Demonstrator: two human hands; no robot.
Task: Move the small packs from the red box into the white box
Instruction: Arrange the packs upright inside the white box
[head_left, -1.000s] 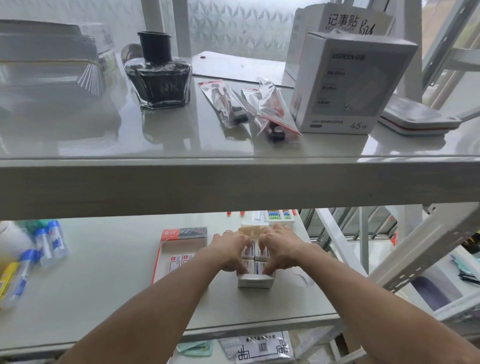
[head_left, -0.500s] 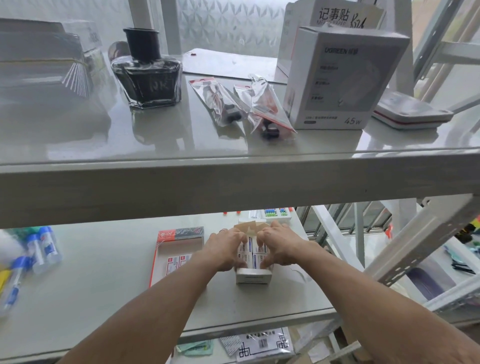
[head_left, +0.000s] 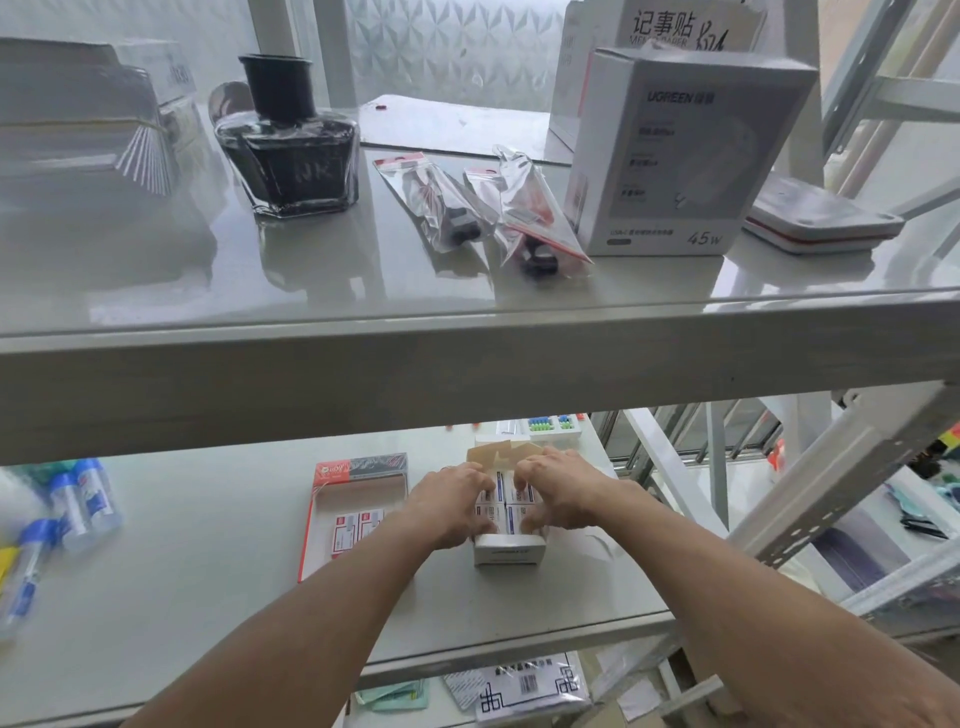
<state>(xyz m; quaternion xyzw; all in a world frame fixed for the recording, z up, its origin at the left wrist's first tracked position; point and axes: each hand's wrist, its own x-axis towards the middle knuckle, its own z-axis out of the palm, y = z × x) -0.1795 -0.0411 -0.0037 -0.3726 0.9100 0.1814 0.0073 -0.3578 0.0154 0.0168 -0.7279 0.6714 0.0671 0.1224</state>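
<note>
Left hand (head_left: 451, 506): we see it curled over the left edge of the white box (head_left: 509, 553), fingers on the packs.
Right hand (head_left: 563, 496): likewise clasped on the right edge.
Small packs (head_left: 506, 506): in the white box; others (head_left: 356, 525) lie in the red box (head_left: 332, 475).

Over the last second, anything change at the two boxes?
Hardly anything. Both hands, left hand and right hand, stay pressed around the small packs in the white box, fingers shifting slightly. Nothing picked up or released. The red box keeps its remaining packs and hasn't moved; only the camera drifted.
</note>
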